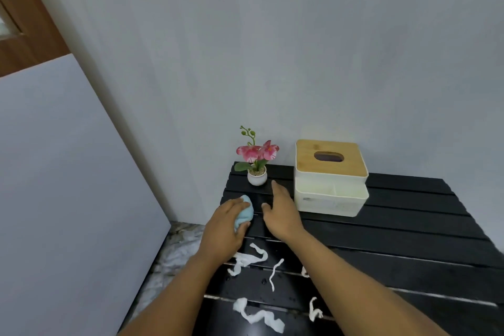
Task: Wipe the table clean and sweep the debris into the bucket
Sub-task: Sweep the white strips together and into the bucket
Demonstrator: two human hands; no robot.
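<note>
A black slatted table (395, 232) fills the lower right. My left hand (223, 229) presses a bunched light-blue cloth (244, 213) onto the table's far left corner, fingers closed around it. My right hand (281, 210) lies flat on the slats just right of the cloth, fingers spread and holding nothing. Several twisted white paper scraps (249, 258) lie on the near slats between and under my forearms, with another scrap (259, 315) nearer me. No bucket is in view.
A small white pot with a pink orchid (257, 161) stands at the table's back left corner. A white tissue box with a wooden lid (330, 174) sits right of it against the grey wall. Marbled floor (177, 251) shows left of the table.
</note>
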